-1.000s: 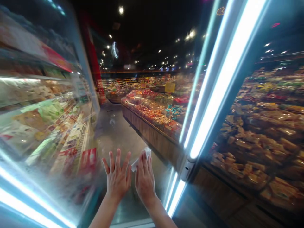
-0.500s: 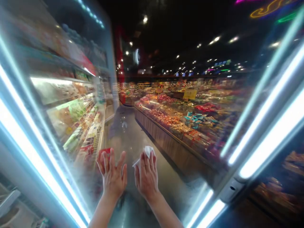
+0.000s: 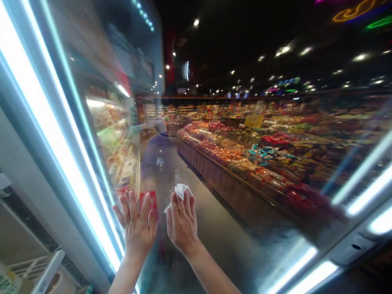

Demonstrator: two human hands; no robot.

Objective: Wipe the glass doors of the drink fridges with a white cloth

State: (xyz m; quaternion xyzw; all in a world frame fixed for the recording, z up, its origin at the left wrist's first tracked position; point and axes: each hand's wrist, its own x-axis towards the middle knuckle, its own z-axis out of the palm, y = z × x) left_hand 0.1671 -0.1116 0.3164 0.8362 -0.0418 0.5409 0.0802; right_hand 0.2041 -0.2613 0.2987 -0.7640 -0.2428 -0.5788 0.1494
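Note:
Before me is a glass door [image 3: 214,237] edged by bright light strips. My left hand [image 3: 137,228] is open, its fingers spread and its palm turned toward the glass. A red label [image 3: 150,202] shows behind and beside its fingers. Just to the right, my right hand [image 3: 183,224] has its fingers together over a crumpled white tissue [image 3: 182,190], which it presses toward the glass. The tissue sticks out past the fingertips and at the thumb side. Whether the left palm touches the glass, I cannot tell.
A light strip [image 3: 64,139] lines the left edge, with a wire shelf [image 3: 27,267] at lower left. Through the glass show a long display bin [image 3: 214,179] of packaged goods, an aisle floor [image 3: 202,200] and lit shelves [image 3: 122,163]. A faint purple-blue reflection overlies the aisle.
The door's light strips have shifted rightward in view. My left hand is now left of most of the red label. My right hand, still with the tissue, has moved slightly left.

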